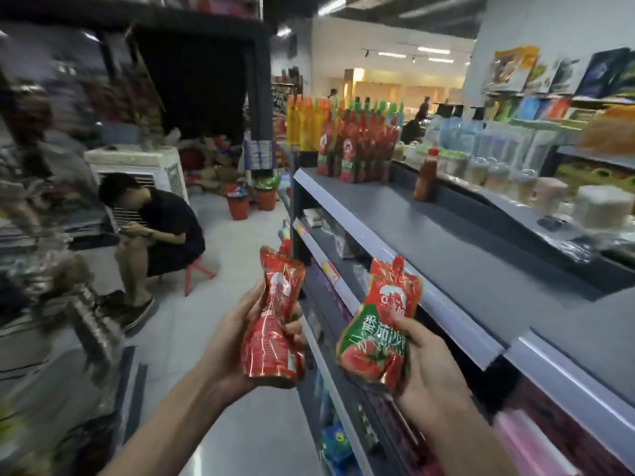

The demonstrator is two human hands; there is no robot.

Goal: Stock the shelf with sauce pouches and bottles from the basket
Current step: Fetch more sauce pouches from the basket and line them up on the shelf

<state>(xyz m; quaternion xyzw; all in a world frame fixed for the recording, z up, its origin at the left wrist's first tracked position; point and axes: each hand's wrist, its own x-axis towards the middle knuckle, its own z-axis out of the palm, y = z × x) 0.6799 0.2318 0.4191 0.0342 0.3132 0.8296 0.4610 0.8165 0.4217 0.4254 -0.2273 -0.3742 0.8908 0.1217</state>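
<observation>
— Which step?
— Carrying, I'd judge. The top shelf point(446, 242) has stocked pouches point(354, 146) at its far end. The left hand point(233, 341) grips a plain red pouch point(275, 317) and the right hand point(429, 359) a tomato-print pouch point(381, 328), both off the shelf's near front edge.
— Next?
— Stand them upright by that row. The basket isn't visible and the left side is blurred.

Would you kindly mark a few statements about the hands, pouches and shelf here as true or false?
1. The left hand grips the left pouch, the right hand the right pouch. True.
2. The top shelf holds no pouches. False: a pouch row stands at its far end.
3. A red bottle stands upright on the top shelf, apart from the row. True.
4. The right pouch rests on the shelf. False: it is held in the air before the shelf's edge.
</observation>
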